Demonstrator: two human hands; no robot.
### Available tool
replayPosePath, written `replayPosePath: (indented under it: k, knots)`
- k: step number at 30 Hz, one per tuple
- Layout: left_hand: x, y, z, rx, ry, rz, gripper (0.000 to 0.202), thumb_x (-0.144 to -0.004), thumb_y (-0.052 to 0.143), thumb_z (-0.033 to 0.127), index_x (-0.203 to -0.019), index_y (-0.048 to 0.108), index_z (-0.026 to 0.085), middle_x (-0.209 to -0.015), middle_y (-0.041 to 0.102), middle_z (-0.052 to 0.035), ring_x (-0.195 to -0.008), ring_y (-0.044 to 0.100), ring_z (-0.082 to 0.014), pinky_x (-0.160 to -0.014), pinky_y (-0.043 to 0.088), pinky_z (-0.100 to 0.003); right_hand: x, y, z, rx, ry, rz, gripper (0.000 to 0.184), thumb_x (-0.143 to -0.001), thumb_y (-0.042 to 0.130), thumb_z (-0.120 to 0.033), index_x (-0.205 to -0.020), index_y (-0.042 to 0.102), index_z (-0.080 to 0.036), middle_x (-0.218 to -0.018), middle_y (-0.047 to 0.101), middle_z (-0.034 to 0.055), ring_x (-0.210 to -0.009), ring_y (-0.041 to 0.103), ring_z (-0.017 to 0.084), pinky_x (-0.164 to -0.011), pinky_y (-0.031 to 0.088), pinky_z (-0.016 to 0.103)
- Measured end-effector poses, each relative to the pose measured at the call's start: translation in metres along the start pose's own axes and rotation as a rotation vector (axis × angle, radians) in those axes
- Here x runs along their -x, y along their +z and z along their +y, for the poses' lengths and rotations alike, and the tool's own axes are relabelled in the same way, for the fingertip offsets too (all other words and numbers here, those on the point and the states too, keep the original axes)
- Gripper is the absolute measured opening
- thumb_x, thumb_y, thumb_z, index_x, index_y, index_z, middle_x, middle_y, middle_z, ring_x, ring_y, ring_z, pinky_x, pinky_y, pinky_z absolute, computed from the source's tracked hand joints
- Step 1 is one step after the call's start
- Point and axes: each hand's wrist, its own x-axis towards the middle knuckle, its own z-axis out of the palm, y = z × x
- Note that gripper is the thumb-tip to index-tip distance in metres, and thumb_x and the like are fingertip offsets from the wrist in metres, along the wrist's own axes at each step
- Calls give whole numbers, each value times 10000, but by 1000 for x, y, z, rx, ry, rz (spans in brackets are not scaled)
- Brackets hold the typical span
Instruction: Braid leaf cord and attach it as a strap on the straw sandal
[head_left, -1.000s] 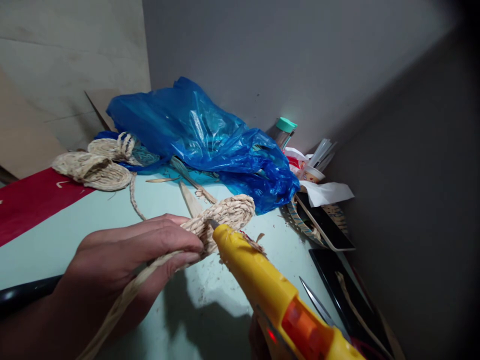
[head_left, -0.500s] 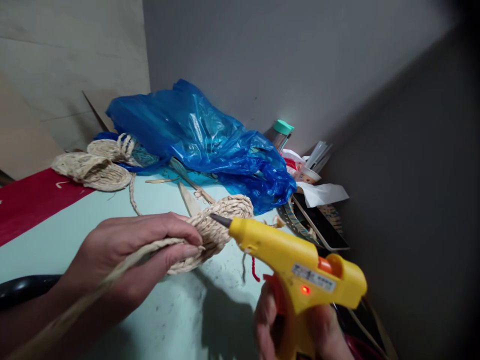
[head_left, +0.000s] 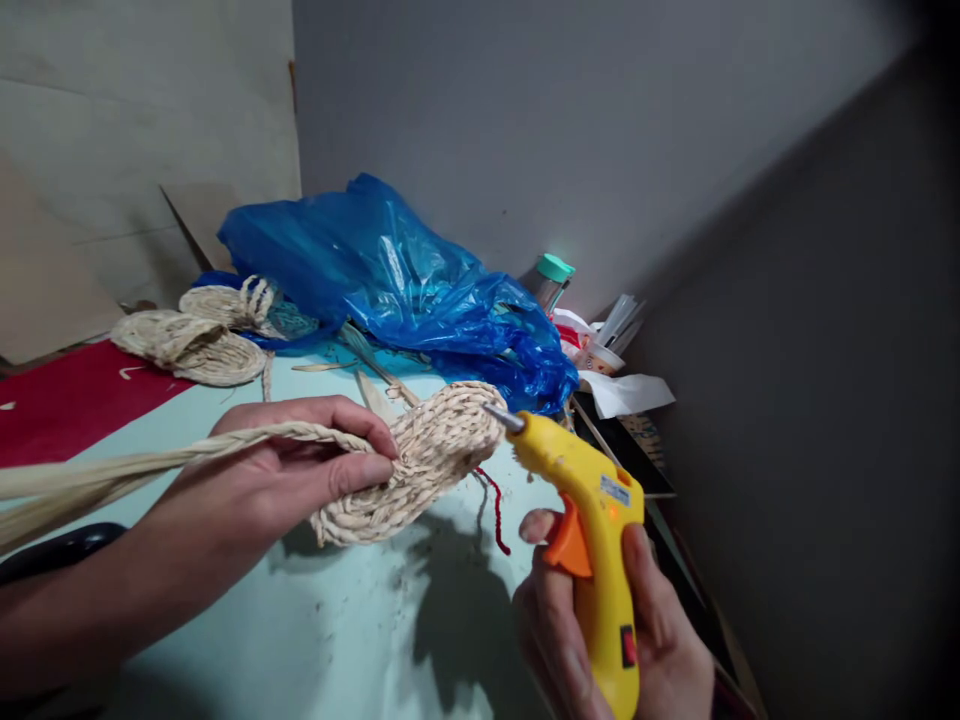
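My left hand (head_left: 300, 470) pinches an oval sole of coiled, braided straw (head_left: 435, 450) above the table. The loose end of its straw braid (head_left: 255, 437) runs from my thumb and fingertips back over my wrist to the left edge. Wrapped round the handle of a yellow hot glue gun (head_left: 600, 530) is my right hand (head_left: 570, 620), with the index finger at the orange trigger. The gun's metal nozzle points left, at the sole's far right end; whether it touches I cannot tell. A small light glows on the gun's body.
A blue plastic bag (head_left: 390, 270) lies along the back wall. Woven straw slippers (head_left: 187, 345) rest at the back left by a red sheet (head_left: 90, 405). A green-lidded jar (head_left: 551, 275), white paper (head_left: 626, 392) and a red cord (head_left: 497, 510) are on the right.
The glue gun has turned more upright, and its nozzle has moved right along the sole to the far end. My left hand has shifted slightly, with the braid's loose end swung up.
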Motion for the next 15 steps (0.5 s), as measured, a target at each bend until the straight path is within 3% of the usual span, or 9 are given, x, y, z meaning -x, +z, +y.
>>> replayPosePath:
  k: [3,8,12,15]
  knots:
    - [-5,0,-2,24,-48,45,233,-758,714,527,-748,731,294,-772,749,36,-704,679,-174,-552,501,-176,-5,-2,-6,-43,-75,21,447,-928,527,-531,-977,733,-137,-499,531,-6,-362,376,65,-359,334,149]
    - [-18,-3,-15,174,-77,143,165,-769,743,416,-802,720,255,-955,754,3,-937,677,-221,-775,533,-251,-15,-11,-14,-69,-175,5,324,-889,604,-435,-914,714,-131,-601,514,8,-510,450,90,-456,418,164]
    - [-27,-11,-22,265,-138,212,199,-766,748,395,-845,701,220,-876,722,-15,-864,663,-220,-716,521,-283,-17,-13,-14,-64,-155,7,297,-859,654,-432,-913,704,-144,-610,484,-9,-531,435,81,-463,412,154]
    - [-30,-16,-21,228,-94,216,177,-799,716,390,-874,680,234,-834,691,12,-812,639,-191,-669,484,-265,-18,-12,-9,4,-85,27,272,-821,715,-408,-861,708,-140,-617,523,-5,-512,437,68,-445,400,145]
